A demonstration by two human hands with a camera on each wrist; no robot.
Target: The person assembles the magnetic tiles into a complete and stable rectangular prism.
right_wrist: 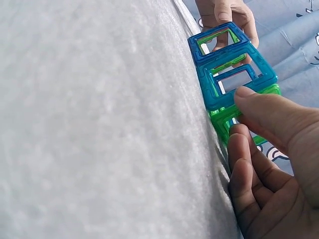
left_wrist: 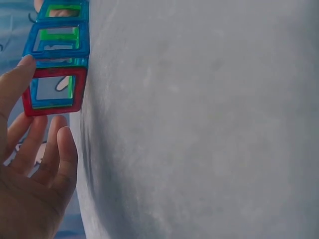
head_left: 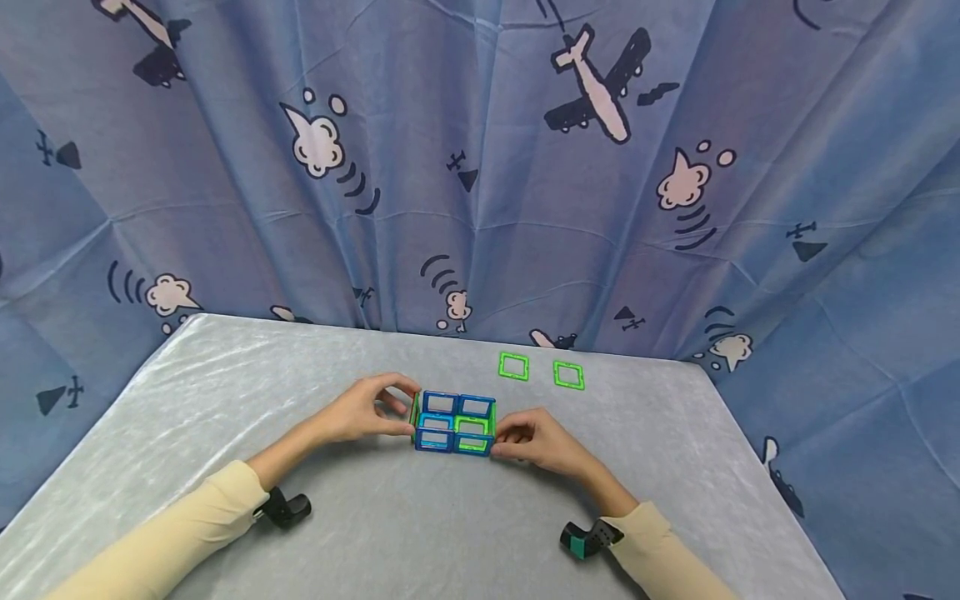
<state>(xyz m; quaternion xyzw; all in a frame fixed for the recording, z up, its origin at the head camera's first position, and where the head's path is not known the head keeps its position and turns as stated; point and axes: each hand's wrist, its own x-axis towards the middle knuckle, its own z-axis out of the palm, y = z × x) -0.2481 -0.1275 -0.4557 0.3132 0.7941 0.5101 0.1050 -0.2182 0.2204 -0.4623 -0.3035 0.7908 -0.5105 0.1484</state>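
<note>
A small open-topped box of magnetic tiles (head_left: 454, 432) stands on the table, its square window frames blue and green. My left hand (head_left: 363, 408) holds the box's left end, thumb at the front corner and index finger at the back one. A red tile (left_wrist: 54, 112) forms that end in the left wrist view, with the other fingers spread below it. At the opposite end, my right hand (head_left: 546, 442) grips the corner. Its thumb lies on a blue front tile (right_wrist: 214, 102), and its curled fingers are against the green end tile (right_wrist: 219, 122).
Two loose green square tiles, a left one (head_left: 501, 364) and a right one (head_left: 556, 373), lie flat behind the box, toward the table's back edge. A grey-white cloth covers the table (head_left: 420, 533). Behind it hangs a blue curtain (head_left: 510, 192) with airplane prints.
</note>
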